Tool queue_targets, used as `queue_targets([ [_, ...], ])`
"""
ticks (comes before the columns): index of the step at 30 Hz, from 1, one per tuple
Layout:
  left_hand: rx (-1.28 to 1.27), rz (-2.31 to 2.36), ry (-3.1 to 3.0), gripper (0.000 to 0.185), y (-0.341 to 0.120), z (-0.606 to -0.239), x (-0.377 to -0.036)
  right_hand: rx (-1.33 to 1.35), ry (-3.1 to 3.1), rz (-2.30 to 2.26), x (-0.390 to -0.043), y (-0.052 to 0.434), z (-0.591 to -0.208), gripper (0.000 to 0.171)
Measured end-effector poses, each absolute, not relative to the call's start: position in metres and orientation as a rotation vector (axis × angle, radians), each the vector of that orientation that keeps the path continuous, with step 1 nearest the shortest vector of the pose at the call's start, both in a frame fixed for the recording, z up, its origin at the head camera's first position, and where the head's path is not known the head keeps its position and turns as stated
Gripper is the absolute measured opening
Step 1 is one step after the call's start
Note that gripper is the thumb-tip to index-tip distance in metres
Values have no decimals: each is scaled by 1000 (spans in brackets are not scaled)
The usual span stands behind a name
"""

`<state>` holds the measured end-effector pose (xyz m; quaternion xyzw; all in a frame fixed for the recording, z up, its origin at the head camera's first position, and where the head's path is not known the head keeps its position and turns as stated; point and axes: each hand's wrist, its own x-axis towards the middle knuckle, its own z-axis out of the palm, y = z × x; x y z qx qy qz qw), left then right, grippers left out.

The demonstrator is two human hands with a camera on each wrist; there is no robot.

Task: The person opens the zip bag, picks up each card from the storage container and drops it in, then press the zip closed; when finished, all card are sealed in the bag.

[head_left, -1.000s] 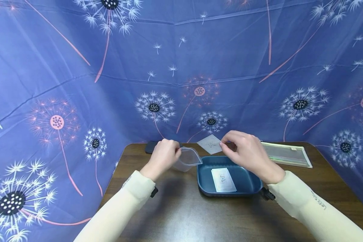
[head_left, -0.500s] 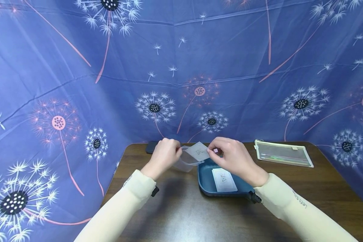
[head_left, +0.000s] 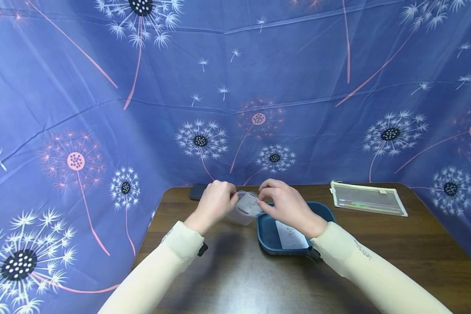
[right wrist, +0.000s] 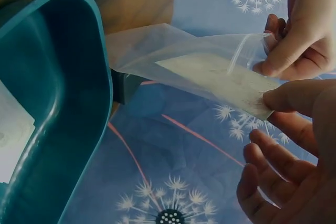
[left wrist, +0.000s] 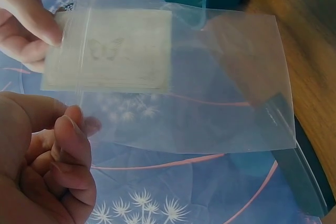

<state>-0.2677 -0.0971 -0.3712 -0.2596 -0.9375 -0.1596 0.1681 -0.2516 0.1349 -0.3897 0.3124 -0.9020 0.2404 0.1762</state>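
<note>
Black object [head_left: 197, 192]: placed at the table's [head_left: 227, 279] far left, just beyond the left hand.

Left hand [head_left: 216, 201]: closed, the bag's edge pinched near its mouth between thumb and finger, the other fingers curled in; held much as a second ago.

Bag [head_left: 241, 218]: clear, colourless, zip-topped; held in the air just left of the tray, its mouth turned towards the right hand.

Card [head_left: 248, 203]: a second ago held clear of the bag, above the tray's far edge; half a second ago brought up to the bag's mouth; now passed across the zip line, its greater part lying inside. Bagging is thus judged well advanced but unfinished, the near end being left outside. Appearance: thin, flat, pale cream, square-cornered, marked with a faint grey butterfly; somewhat veiled by the plastic.

Right hand [head_left: 282, 203]: part closed, the card's outer end pinched between thumb and forefinger, the remaining fingers loosely bent and holding nothing.

Tray [head_left: 268, 231]: deep blue-green, rounded corners, partly covered by the right forearm.

White paper [head_left: 292, 237]: laid flat in the tray, faintly printed; the number of sheets cannot be told.

Pouch [head_left: 369, 200]: mesh, yellow-edged, laid at the far right.
</note>
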Motion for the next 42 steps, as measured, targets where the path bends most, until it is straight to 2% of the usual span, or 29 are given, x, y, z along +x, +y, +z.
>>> queue_targets([
  [13,-748,-460,-2667,23,-94,-368,-267,881,-2712,616,-263,120,-391,6],
  [22,-768,-486,-2672,32,-91,-362,-265,931,-2764,538,-269,112,-384,7],
  [35,-775,-471,-2641,38,-87,-359,-264,978,-2753,329,-273,102,-390,27],
  [42,-764,-455,-2641,34,-88,-359,-265,948,-2709,297,-275,100,-393,21],
])
